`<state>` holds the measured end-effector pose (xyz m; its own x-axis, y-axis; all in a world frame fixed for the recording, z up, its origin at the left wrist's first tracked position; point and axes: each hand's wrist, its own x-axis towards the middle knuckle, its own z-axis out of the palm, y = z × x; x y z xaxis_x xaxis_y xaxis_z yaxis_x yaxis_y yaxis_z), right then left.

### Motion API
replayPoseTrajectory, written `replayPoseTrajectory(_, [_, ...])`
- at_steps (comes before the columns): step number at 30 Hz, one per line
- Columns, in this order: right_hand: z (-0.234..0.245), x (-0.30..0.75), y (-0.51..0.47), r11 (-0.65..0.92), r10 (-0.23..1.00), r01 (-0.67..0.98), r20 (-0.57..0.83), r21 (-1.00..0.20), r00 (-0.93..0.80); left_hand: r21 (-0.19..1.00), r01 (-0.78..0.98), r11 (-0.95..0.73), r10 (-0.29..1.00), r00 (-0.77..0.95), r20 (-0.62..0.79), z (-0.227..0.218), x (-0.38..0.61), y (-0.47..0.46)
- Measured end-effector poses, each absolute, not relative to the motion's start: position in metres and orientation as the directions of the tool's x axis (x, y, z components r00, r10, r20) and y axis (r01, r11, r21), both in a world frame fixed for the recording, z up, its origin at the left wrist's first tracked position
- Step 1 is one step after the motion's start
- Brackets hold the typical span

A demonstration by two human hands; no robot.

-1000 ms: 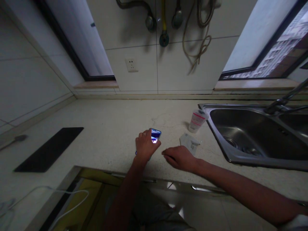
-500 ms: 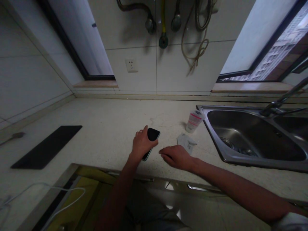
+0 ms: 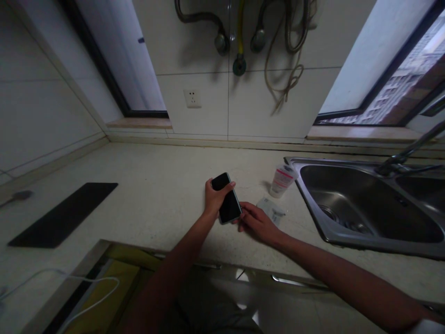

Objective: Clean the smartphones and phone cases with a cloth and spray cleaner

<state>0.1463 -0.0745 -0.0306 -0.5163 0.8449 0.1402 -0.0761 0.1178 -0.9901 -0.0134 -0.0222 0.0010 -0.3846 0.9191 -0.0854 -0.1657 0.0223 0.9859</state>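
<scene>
**Dark-screened phone held over the counter's front edge**

The slim black rectangular smartphone, its screen unlit, sits tilted in the left hand, lifted just off the pale speckled stone countertop near its front edge.

The likeliest mishap is a slip. The grip covers only the upper half, so the lower end hangs free. If it slid out, it could strike the stone or drop past the edge to the floor. The stainless steel sink and the small white bottle with a red label stand near on the right, so water on the counter is a lesser worry.

The left hand is clamped on the smartphone, thumb across the glass and fingers wrapped behind. The right hand is loosely curled, its fingertips touching the lower right edge. Whether they pinch it cannot be told. A flat white packet lies just beyond that hand.
</scene>
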Motion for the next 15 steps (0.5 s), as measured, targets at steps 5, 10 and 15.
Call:
replayPoseTrajectory(5, [-0.026,0.145,-0.075,0.048,0.878,-0.026,0.055,-0.998,-0.476,0.977,-0.212,-0.013,0.945,-0.322,-0.057,-0.003,-0.017,-0.026])
replayPoseTrajectory(10, [-0.029,0.146,-0.063,-0.088,0.912,-0.031,-0.068,-0.996,-0.405,0.998,-0.015,-0.066,0.921,-0.384,0.055,-0.009,-0.022,-0.019])
replayPoseTrajectory(15, [-0.028,0.147,-0.06,-0.113,0.856,-0.058,-0.067,-0.992,-0.513,0.997,0.064,-0.041,0.92,-0.387,0.063,-0.012,-0.024,-0.015])
